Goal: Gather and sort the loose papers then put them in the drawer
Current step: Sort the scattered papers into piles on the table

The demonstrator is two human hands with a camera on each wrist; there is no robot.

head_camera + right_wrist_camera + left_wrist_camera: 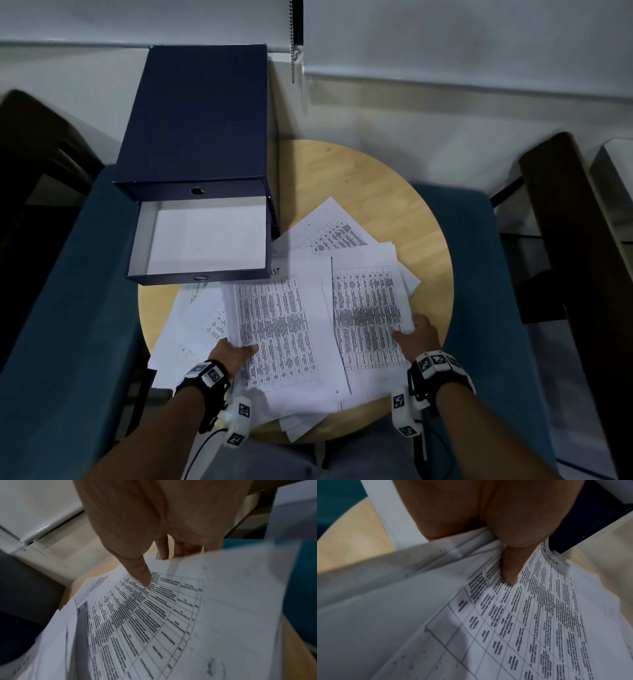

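Head view: left hand (pixel 230 353) gripping the near-left edge of a sheaf of papers (pixel 284 329), thumb lying on top of the printed table, fingers hidden beneath. Right hand (pixel 419 337) gripping the right edge of a second sheaf (pixel 366 315), thumb on top, fingers tucked under the lifted edge. More loose sheets (pixel 191 325) fanned flat under and to the left of the left hand, others beyond both hands and hanging over the near rim of the round wooden table (pixel 370 178). Ahead of the left hand, touching the paper pile, a dark blue drawer box (pixel 195 113) with its lower drawer (pixel 205 236) pulled out, white-lined, holding nothing visible. Teal chairs (pixel 65 308) on either side of the table. Marker-tagged bands on both wrists.

Left wrist view: left hand (pixel 488 520) pinching a thick stack, thumb (pixel 510 568) pressed down on the printed grid, stack edge (pixel 402 566) raised just left of the thumb. Handwritten word on the far margin past the thumb; blue box corner (pixel 583 524) to the right of it.

Right wrist view: right hand (pixel 154 520) pinching papers (pixel 154 615), thumb (pixel 140 573) on the table print, fingertips (pixel 163 549) dipping behind the curled-up sheet edge to the right of the thumb. Blurred sheet margin nearest the camera.
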